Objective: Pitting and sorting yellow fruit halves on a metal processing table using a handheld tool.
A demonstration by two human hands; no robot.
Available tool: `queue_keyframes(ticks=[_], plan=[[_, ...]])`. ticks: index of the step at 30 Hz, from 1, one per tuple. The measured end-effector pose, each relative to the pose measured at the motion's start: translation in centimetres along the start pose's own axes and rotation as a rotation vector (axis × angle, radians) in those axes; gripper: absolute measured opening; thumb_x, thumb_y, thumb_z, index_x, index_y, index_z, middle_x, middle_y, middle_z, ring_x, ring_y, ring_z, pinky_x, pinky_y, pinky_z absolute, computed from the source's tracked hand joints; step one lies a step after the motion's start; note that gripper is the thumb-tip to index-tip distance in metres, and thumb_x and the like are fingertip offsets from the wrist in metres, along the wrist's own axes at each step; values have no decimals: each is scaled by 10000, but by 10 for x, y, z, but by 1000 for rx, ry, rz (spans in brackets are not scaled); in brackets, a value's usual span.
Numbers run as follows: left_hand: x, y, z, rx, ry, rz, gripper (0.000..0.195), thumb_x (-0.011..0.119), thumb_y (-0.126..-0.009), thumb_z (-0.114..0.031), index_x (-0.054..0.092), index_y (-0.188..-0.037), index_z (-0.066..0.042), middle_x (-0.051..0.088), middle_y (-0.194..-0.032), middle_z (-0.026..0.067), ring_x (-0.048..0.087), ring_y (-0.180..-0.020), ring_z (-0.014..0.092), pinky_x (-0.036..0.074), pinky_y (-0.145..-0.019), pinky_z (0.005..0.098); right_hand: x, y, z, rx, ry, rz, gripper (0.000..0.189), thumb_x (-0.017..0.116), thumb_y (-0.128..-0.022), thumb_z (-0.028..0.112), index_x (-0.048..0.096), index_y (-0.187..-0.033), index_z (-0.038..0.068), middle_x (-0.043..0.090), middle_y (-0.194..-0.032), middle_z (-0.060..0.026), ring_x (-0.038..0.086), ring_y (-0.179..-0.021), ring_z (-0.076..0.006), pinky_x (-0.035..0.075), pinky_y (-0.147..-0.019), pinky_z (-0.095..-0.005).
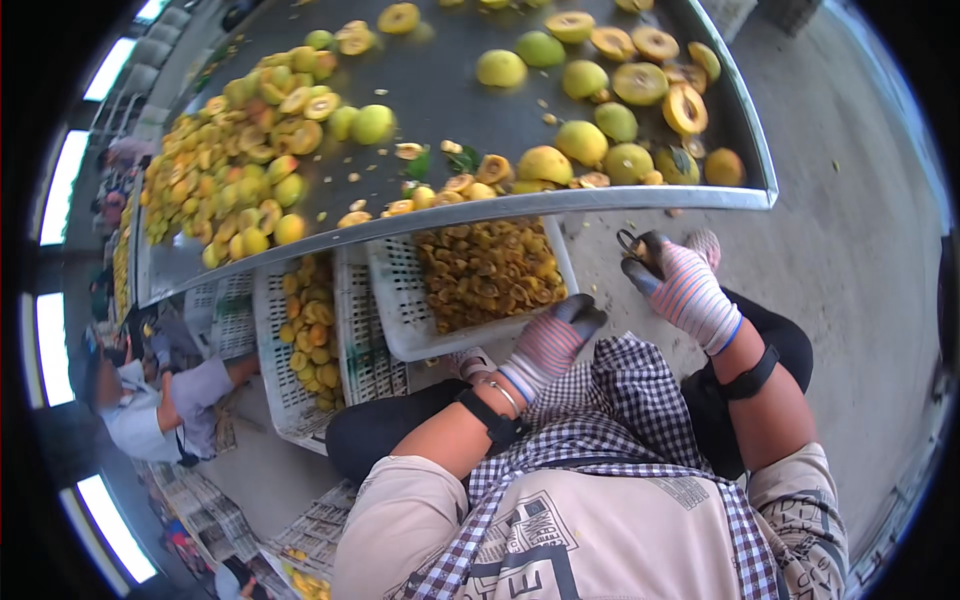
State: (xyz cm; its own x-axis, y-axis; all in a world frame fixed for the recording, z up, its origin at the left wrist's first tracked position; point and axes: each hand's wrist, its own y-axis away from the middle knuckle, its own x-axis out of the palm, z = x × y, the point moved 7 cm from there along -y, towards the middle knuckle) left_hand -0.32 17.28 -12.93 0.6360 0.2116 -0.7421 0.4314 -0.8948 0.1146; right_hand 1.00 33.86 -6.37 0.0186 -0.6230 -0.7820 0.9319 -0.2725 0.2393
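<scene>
My left hand (553, 341), in a striped knit glove with dark fingertips, is at the near right corner of a white plastic crate (450, 347); whether it grips the rim or holds anything cannot be told. Inside that crate lie many small brownish-yellow fruit pieces (487, 274). Over the floor to the right, my right hand (679, 281) is gloved alike and closed around a small tool with a dark looped end (628, 241); the tool's kind is unclear. Halved yellow-green stone fruits (684, 109) and whole-looking ones (581, 142) lie on the metal table (435, 112) beyond both hands.
The table's raised metal rim (570, 201) runs above the crates. A large heap of cut fruit (247, 150) covers its left part. Another white crate (274, 375) holds yellow fruit halves. A co-worker (165, 405) sits at the left, with more crates behind.
</scene>
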Motion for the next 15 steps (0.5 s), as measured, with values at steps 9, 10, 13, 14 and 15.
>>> queue_keyframes(ticks=[9, 10, 13, 14, 15], plan=[[-155, 52, 30, -340, -232, -581, 191, 688, -773, -252, 667, -933, -148, 532, -1089, 112, 593, -885, 298, 490, -785, 382, 13, 0, 34, 3, 79, 184, 326, 624, -811, 278, 574, -930, -20, 632, -810, -236, 622, -801, -391, 499, -697, -433], [-171, 53, 20, -215, -180, -738, 136, 694, -764, -168, 652, -879, -107, 536, -1007, 91, 567, -868, 255, 474, -760, 344, 12, 2, 40, -30, 41, 180, 329, 620, -812, 279, 572, -947, -17, 633, -815, -236, 623, -811, -388, 499, -703, -431], [-207, 36, 12, -71, -5, -907, 78, 672, -775, -42, 607, -817, -33, 542, -910, 62, 533, -820, 182, 450, -750, 285, 13, 6, 56, -96, 6, 176, 371, 615, -816, 295, 545, -1025, -3, 633, -802, -227, 622, -793, -385, 499, -697, -427], [-218, 23, 14, -45, 12, -900, 73, 663, -777, -34, 605, -821, -27, 543, -911, 71, 535, -818, 189, 450, -759, 285, 11, 8, 62, -142, -48, 137, 347, 629, -810, 293, 555, -968, -7, 625, -768, -222, 619, -760, -391, 499, -661, -422], [-230, 9, 18, -27, 27, -896, 68, 654, -780, -26, 603, -825, -21, 545, -912, 80, 537, -816, 197, 451, -768, 285, 13, 10, 66, -155, -57, 134, 329, 643, -804, 291, 565, -911, -10, 616, -734, -217, 615, -727, -397, 499, -626, -417]])
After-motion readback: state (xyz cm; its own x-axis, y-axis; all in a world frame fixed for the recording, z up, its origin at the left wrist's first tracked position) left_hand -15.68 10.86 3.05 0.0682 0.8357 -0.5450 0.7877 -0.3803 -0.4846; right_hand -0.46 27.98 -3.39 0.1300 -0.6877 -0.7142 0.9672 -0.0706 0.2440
